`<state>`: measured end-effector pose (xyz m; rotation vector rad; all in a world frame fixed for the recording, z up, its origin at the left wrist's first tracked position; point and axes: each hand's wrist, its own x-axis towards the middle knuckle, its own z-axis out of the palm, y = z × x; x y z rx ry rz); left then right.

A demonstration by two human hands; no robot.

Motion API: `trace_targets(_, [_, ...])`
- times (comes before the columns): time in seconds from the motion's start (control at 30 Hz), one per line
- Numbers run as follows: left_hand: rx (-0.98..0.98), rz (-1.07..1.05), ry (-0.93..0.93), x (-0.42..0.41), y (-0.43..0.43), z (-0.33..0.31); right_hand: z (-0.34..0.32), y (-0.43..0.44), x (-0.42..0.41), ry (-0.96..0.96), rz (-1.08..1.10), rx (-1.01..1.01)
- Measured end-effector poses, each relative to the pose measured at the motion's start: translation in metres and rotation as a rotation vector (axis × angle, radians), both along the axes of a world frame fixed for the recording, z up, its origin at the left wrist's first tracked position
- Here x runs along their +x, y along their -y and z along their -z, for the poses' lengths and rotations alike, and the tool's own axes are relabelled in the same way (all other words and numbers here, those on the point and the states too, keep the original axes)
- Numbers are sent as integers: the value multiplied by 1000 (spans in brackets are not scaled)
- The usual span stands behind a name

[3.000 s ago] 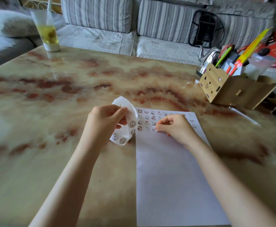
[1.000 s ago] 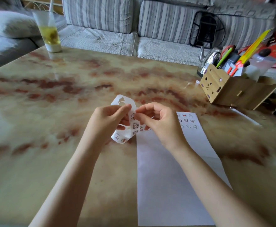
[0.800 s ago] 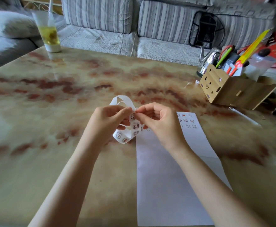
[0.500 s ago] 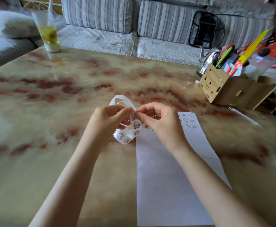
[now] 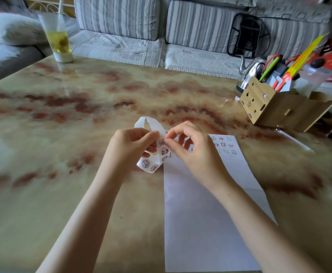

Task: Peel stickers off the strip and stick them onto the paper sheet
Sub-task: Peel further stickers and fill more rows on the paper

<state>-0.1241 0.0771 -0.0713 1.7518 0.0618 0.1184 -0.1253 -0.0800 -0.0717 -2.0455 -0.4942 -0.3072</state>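
Lying on the tabletop (image 5: pixel 62 134), the paper sheet (image 5: pixel 200 223) carries 3 visible rows of stickers (image 5: pixel 223 144) at its far end only, so most of it awaits filling. The left hand (image 5: pixel 129 146) grips the curled strip (image 5: pixel 149 164) beside the sheet's far-left corner, while fingers (image 5: pixel 170 143) of the right hand (image 5: pixel 192 154) pinch 1 sticker (image 5: pixel 161 142) on it, apparently mid-peel.
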Motion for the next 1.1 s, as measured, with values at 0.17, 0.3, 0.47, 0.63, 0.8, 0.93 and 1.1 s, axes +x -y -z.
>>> trace_targets(0.17, [27,-41,13,0,-2,0,-10,9,-3,-97,10,161])
trace_targets(0.3, [44,-58,3,0,-2,0,-8,34,14,-299,124,236])
trace_targets(0.47, [45,-64,-6,1,-2,1,8,67,32,-558,257,83])
trace_targets(0.63, [37,-64,-18,2,-2,2,16,70,34,-627,301,2])
trace_targets(0.8, [36,-60,-10,0,-2,1,14,64,32,-629,283,29])
trace_targets(0.93, [36,-61,-14,1,-3,2,13,63,30,-616,277,25])
trace_targets(1.1, [30,-67,-19,2,-3,2,18,63,31,-598,301,8])
